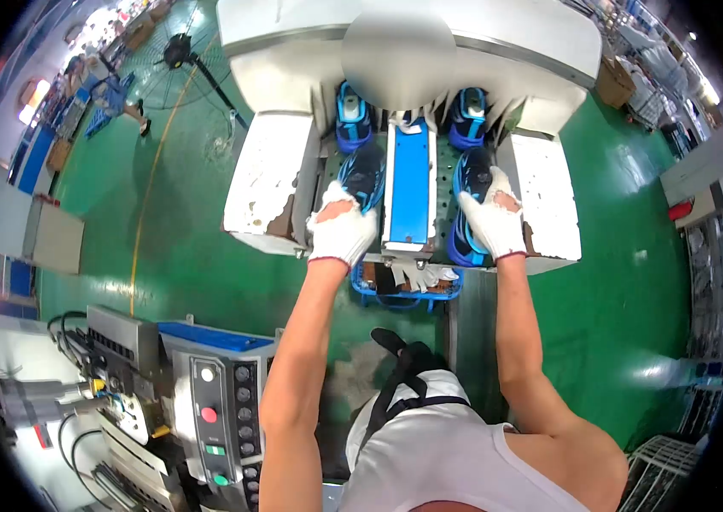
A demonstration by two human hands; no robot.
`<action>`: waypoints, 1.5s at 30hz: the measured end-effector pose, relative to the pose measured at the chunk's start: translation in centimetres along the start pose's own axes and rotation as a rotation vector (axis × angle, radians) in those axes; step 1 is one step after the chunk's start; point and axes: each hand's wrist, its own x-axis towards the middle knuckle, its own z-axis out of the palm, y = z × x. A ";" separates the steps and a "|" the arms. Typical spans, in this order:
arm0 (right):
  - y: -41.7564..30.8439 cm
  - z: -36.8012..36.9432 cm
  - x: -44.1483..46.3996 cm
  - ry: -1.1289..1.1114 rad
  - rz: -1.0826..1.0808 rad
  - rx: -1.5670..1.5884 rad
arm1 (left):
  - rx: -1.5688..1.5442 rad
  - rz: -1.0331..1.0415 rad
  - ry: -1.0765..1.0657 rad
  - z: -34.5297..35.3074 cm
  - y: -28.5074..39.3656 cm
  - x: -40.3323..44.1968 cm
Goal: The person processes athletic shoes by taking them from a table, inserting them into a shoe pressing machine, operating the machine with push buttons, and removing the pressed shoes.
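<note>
My left hand (343,229), in a white glove with bare skin showing, grips a black and blue sports shoe (365,171) in the left lane of a white machine. My right hand (495,218), gloved too, has its fingers around another black and blue sports shoe (469,175) in the right lane. A blue sole edge (464,243) shows below those fingers; the glove hides part of it. Farther in, a blue shoe (353,111) stands in the left lane and a matching shoe (468,115) in the right lane.
A blue-topped divider (409,183) separates the lanes, with white side housings (269,175) outside. Under the machine hangs a blue basket (396,299) with gloves. A button panel (218,418) stands at lower left, a fan (178,51) at upper left. A person (114,94) is farther off.
</note>
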 end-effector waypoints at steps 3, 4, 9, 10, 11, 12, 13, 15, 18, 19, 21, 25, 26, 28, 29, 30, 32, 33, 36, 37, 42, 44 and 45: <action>-2.5 -1.0 0.5 -0.054 0.060 0.116 | -0.176 -0.063 0.030 -1.5 1.0 -1.2; -3.3 -2.3 -0.2 -0.086 0.105 0.176 | -0.150 -0.079 0.021 -1.9 1.2 -1.9; -1.8 -1.2 -4.3 0.300 -0.418 -0.242 | -0.348 0.199 0.231 0.4 2.3 -3.8; -4.6 -2.0 -5.8 0.221 -0.403 0.122 | -0.301 0.275 0.537 4.1 1.5 -4.5; -7.5 -2.8 -7.2 0.168 -0.375 0.447 | -0.316 0.232 0.542 2.9 0.2 -6.3; -9.7 -1.9 -9.7 0.096 -0.396 0.797 | -0.439 0.333 0.422 0.0 -0.3 -10.7; -11.6 -0.3 -11.6 -0.046 -0.455 0.835 | -0.403 0.263 0.509 -0.1 -2.6 -13.4; -14.4 3.9 -16.1 -0.534 -0.524 0.888 | -0.342 0.003 0.393 -0.9 -8.0 -21.2; -11.1 9.7 -22.9 -1.178 -0.587 0.790 | -0.360 -0.585 0.216 4.2 -9.3 -39.3; -10.0 11.2 -25.2 -1.297 -0.687 0.665 | -0.338 -0.758 0.290 5.9 -8.1 -44.8; -8.6 9.3 -29.0 -1.391 -0.982 0.389 | -0.097 -1.285 0.523 10.9 -5.3 -62.2; -15.9 19.8 -28.9 -1.677 -1.324 -0.012 | 0.222 -2.395 0.427 9.5 2.1 -79.2; -16.9 16.1 -30.2 -1.605 -1.360 -0.176 | 0.296 -2.690 0.480 11.9 5.0 -83.4; -16.1 18.3 -28.8 -1.519 -1.567 -0.350 | 0.251 -2.981 0.901 11.7 16.2 -86.3; -18.6 13.0 -37.3 -1.350 -1.666 -0.536 | -0.130 -3.049 0.856 20.9 16.4 -93.4; -20.1 15.7 -31.4 -1.485 -1.596 -0.529 | 0.042 -3.093 0.793 12.9 19.3 -88.1; -23.8 16.3 -27.2 -1.365 -1.631 -0.702 | -0.057 -2.929 0.820 20.6 17.8 -83.7; -22.8 16.4 -28.0 -1.378 -1.587 -0.660 | 0.035 -2.790 0.877 26.2 16.8 -82.8; -25.1 17.1 -28.9 -1.229 -1.805 -0.888 | -0.085 -2.689 1.202 26.9 17.2 -85.2; -25.7 17.9 -31.1 -1.163 -1.952 -0.906 | 0.017 -2.755 1.058 26.3 17.4 -86.1; -27.5 14.1 -43.6 -1.380 -2.232 -0.368 | 0.244 -2.410 1.165 22.8 15.0 -83.8; -27.1 6.1 -50.5 -1.686 -2.092 -0.396 | 0.131 -2.260 1.322 16.5 12.5 -79.5; -26.4 4.4 -52.5 -1.713 -2.208 -0.349 | 0.118 -2.149 1.358 13.5 11.5 -77.3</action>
